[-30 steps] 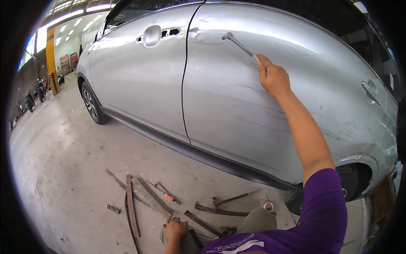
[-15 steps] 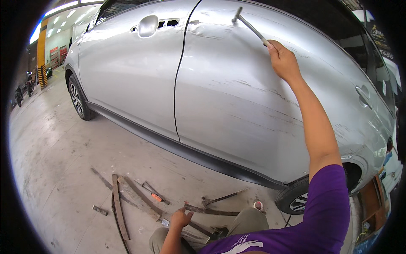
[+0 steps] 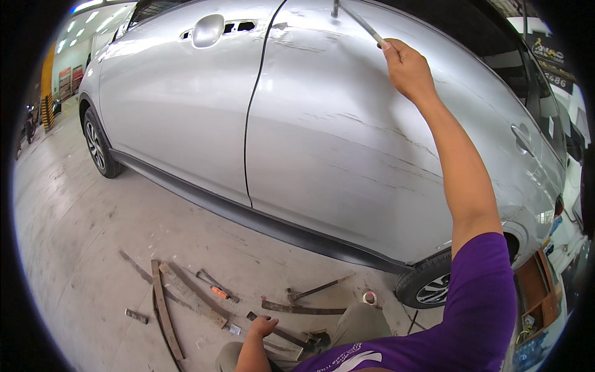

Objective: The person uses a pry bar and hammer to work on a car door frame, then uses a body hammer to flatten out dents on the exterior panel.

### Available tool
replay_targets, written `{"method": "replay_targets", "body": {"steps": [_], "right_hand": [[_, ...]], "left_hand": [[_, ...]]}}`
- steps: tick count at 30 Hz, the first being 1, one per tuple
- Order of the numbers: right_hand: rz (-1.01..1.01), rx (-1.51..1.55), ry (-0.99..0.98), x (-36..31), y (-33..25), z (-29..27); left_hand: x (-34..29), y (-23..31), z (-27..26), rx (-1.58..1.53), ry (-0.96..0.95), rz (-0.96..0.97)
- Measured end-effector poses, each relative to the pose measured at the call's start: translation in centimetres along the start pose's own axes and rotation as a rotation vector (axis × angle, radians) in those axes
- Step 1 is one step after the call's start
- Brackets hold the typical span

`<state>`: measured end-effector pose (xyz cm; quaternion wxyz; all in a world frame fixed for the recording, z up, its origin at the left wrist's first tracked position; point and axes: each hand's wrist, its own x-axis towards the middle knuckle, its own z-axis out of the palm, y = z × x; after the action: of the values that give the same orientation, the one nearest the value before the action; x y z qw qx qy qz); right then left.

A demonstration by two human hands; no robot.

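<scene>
My right hand (image 3: 410,69) is wrapped round the handle of a hammer (image 3: 362,25), arm stretched up along the silver car. The hammer's head is at the upper part of the rear door (image 3: 322,118), right of the door gap, cut close by the top edge. Dark scratches and creases run across this door. Low down, by my knee, my left hand (image 3: 265,326) is closed round a dark flat bar (image 3: 286,336); part of the bar is hidden under the fingers.
On the concrete floor lie several worn wooden strips (image 3: 192,294), an orange-handled tool (image 3: 218,291), a second hammer (image 3: 319,288), a curved bar (image 3: 304,308) and a tape roll (image 3: 370,298). The rear wheel (image 3: 427,288) stands close on the right. Further left is the front door (image 3: 173,111).
The view has shifted, so the car sits a little further left and higher. The right hand and hammer are higher in view. Beside my knee, the left hand has come down slightly, fingers closed.
</scene>
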<state>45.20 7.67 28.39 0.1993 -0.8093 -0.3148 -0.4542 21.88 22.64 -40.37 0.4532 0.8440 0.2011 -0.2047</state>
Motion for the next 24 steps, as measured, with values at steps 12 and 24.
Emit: {"method": "replay_targets", "body": {"steps": [12,24], "right_hand": [[0.030,-0.017,0.072,0.1,1.3,-1.3],[0.004,-0.004,0.020,0.6,-0.2,0.8]], "left_hand": [[-0.2,0.6,-0.1,-0.040,-0.017,0.031],[-1.3,1.7,-0.9,-0.085,-0.022,0.006]]}}
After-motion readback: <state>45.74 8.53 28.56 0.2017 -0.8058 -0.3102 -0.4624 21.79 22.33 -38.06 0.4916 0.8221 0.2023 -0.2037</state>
